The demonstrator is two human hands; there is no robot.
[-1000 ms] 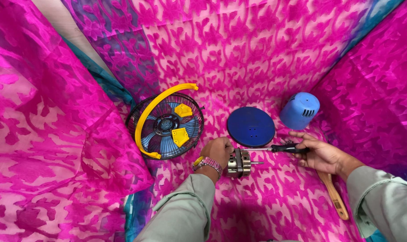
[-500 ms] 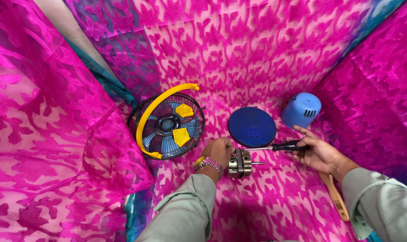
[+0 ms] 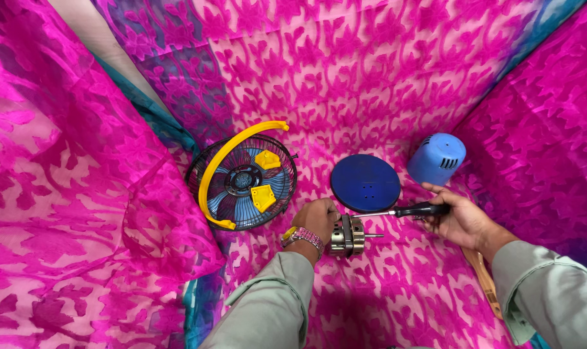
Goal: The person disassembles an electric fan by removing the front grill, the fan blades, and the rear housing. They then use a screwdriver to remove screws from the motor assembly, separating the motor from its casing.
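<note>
Pink patterned cloth under everything. Far left, black fan cage with yellow bracket, lying flat. Then left hand closed around metal motor, shaft pointing right. Above it, screwdriver lying left-to-right, tip at motor's top edge, black handle gripped in curled right hand. Beyond: blue disc, blue housing. Wooden handle under right wrist.

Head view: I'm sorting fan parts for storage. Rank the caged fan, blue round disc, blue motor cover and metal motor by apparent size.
1. caged fan
2. blue round disc
3. blue motor cover
4. metal motor, though the left hand partly hides it.
</note>
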